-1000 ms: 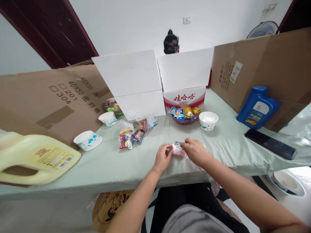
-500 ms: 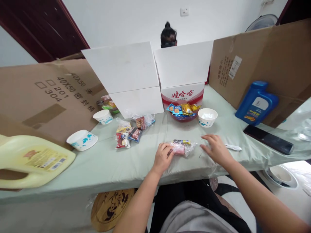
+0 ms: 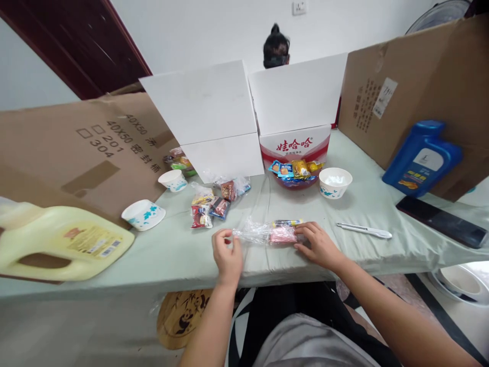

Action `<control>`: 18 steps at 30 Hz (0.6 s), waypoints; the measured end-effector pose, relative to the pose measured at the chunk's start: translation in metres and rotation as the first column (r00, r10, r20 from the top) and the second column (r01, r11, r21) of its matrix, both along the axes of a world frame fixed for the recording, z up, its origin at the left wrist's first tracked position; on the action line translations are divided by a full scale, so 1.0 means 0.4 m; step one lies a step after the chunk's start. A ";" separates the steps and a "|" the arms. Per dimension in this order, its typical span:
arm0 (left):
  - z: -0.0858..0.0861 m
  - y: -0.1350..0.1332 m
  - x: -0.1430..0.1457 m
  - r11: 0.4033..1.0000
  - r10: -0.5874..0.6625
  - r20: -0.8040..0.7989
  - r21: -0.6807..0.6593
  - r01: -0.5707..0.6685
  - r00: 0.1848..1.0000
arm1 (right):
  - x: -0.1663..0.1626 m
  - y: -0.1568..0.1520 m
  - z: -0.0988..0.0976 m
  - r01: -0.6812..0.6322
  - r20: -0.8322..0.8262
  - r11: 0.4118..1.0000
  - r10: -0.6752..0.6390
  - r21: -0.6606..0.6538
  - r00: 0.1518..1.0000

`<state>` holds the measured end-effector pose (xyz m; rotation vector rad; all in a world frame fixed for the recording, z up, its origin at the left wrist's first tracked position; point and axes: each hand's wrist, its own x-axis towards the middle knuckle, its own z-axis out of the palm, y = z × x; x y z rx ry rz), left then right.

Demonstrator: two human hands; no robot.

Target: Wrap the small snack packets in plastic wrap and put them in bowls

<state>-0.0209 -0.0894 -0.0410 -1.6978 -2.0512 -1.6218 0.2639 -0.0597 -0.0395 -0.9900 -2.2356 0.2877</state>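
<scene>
In front of me a clear plastic bag (image 3: 254, 233) lies stretched out on the table, with a pink packet (image 3: 282, 235) and a narrow dark-and-yellow packet (image 3: 287, 223) at its right part. My left hand (image 3: 228, 257) pinches the bag's gathered left end between thumb and fingers. On the opposite side, my right hand (image 3: 318, 245) grips the bag's right end beside the pink packet, its fingertips partly covering it. To the right of that hand lies a white-handled knife or tweezers-like tool (image 3: 364, 230); its exact kind is unclear.
Bagged snacks (image 3: 211, 206) lie left of centre. A bowl of snack packets (image 3: 296, 182) stands before a white carton (image 3: 321, 142), beside a paper bowl (image 3: 335, 183). A blue bottle (image 3: 422, 160) and a phone (image 3: 441, 221) are right; a yellow jug (image 3: 91, 242) is left. Someone sits behind.
My left hand has moved left, drawing the bag's end out. My right hand has come in from the right onto the bag's other end. The view has shifted slightly.
</scene>
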 end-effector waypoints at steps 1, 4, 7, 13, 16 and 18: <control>0.010 -0.004 0.022 0.993 -0.071 -0.087 0.086 0.078 0.994 | -0.001 0.001 0.000 0.015 -0.015 1.000 -0.015 0.006 1.000; 0.027 0.000 0.093 0.935 -0.326 -0.359 0.015 0.355 0.874 | -0.003 0.005 -0.006 0.094 -0.067 0.995 -0.092 0.033 0.994; 0.016 0.016 0.131 0.926 -0.375 -0.458 -0.146 0.348 0.806 | -0.002 0.010 -0.015 0.149 -0.093 0.988 -0.144 0.048 0.985; -0.003 0.006 0.111 0.962 -0.259 -0.511 -0.059 0.267 0.819 | 0.005 0.005 -0.010 0.139 -0.165 0.989 -0.129 0.053 0.978; 0.010 -0.014 0.108 0.964 -0.231 -0.502 -0.005 0.264 0.833 | 0.006 -0.002 0.001 0.123 -0.216 0.992 -0.113 0.032 0.970; 0.020 -0.024 0.114 0.961 -0.224 -0.474 0.038 0.274 0.852 | 0.004 -0.004 0.006 0.109 -0.235 0.994 -0.100 0.026 0.967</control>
